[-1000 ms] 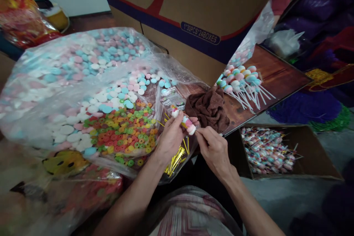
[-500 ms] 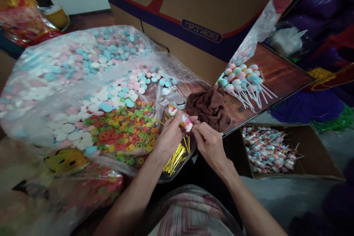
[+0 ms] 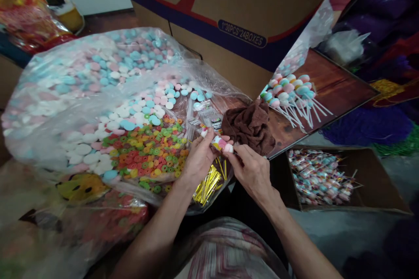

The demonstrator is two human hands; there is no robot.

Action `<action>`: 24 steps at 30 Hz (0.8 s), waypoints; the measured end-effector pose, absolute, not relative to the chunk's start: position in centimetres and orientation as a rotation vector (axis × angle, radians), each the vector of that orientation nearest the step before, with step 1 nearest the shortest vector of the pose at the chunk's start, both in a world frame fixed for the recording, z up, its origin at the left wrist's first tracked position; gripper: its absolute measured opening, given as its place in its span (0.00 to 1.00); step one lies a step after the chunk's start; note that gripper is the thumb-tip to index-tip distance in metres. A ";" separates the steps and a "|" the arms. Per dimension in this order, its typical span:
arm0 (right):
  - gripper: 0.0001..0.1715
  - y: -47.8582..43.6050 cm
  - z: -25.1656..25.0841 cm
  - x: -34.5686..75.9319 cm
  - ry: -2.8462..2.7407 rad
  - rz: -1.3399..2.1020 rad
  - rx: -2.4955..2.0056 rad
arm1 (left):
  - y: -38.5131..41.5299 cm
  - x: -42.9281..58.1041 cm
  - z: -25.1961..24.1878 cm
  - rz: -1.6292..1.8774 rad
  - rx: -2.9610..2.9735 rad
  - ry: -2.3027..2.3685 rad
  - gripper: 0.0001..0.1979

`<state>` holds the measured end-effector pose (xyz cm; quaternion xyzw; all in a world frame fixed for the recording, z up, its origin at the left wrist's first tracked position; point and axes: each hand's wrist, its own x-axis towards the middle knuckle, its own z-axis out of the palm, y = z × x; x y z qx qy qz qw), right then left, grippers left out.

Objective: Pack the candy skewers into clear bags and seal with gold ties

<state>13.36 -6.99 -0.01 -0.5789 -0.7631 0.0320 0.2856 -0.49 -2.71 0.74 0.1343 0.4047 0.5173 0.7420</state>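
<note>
My left hand (image 3: 200, 154) is closed around a candy skewer (image 3: 218, 142) with white, pink and yellow pieces, held at a slant above the table edge. At the skewer's lower right end, my right hand (image 3: 251, 166) pinches close against a pale pink piece; the fingers hide what exactly they grip there. Small clear printed bags (image 3: 210, 115) lie just beyond the left fingers. Below the hands is a bunch of gold twist ties (image 3: 207, 186). Coloured gummy rings (image 3: 147, 152) spread to the left of my left hand.
A big clear bag of pastel candies (image 3: 131, 59) covers the left side. A brown cloth (image 3: 248, 126) lies beyond my right hand, near unwrapped candy sticks (image 3: 291, 91). A tall carton (image 3: 196, 4) stands behind. At lower right an open box (image 3: 376, 183) holds wrapped candy sticks.
The skewer has shifted slightly right and tilted, its upper end now more covered by my left fingers. My right fingers have changed position at its lower end. The view has moved a little.
</note>
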 end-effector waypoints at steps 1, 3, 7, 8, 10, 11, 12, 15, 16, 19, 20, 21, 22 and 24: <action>0.19 -6.9 -0.1 13.3 -2.046 0.043 -1.552 | -2.7 -0.4 0.8 1.141 0.295 0.883 0.15; 0.19 -6.8 -0.4 13.1 -2.050 -0.034 -1.555 | -2.7 -0.2 0.9 1.159 0.306 0.873 0.14; 0.19 -6.8 -1.0 12.4 -2.015 -0.155 -1.597 | -2.9 0.5 0.8 1.225 0.351 0.873 0.14; 0.20 -6.8 -1.2 12.2 -2.014 -0.169 -1.605 | -3.0 0.6 0.8 1.240 0.357 0.880 0.14; 0.20 -6.9 -1.4 11.8 -2.019 -0.177 -1.612 | -3.2 0.8 0.7 1.263 0.360 0.897 0.14; 0.20 -6.9 -1.4 11.6 -2.022 -0.170 -1.618 | -3.2 0.8 0.6 1.267 0.358 0.901 0.14; 0.20 -7.0 -1.4 11.5 -2.031 -0.148 -1.624 | -3.2 0.8 0.5 1.270 0.353 0.903 0.14; 0.17 -7.3 -1.0 11.5 -2.096 0.006 -1.607 | -3.0 0.5 0.3 1.290 0.332 0.882 0.12; 0.16 -7.4 -0.8 11.6 -2.125 0.084 -1.583 | -2.9 0.4 0.2 1.305 0.326 0.868 0.12; 0.16 -7.7 -0.5 12.2 -2.133 0.280 -1.513 | -2.8 0.3 0.2 1.348 0.318 0.825 0.10; 0.17 -7.9 -0.5 12.4 -2.114 0.321 -1.503 | -2.8 0.4 0.2 1.356 0.316 0.817 0.10; 0.17 -8.0 -0.6 12.4 -2.093 0.343 -1.496 | -2.8 0.6 0.3 1.362 0.315 0.817 0.10; 0.17 -8.1 -0.7 12.5 -2.080 0.352 -1.490 | -2.9 0.7 0.4 1.366 0.317 0.824 0.10; 0.18 -8.2 -1.0 12.3 -2.088 0.333 -1.482 | -3.1 1.1 0.5 1.370 0.328 0.850 0.11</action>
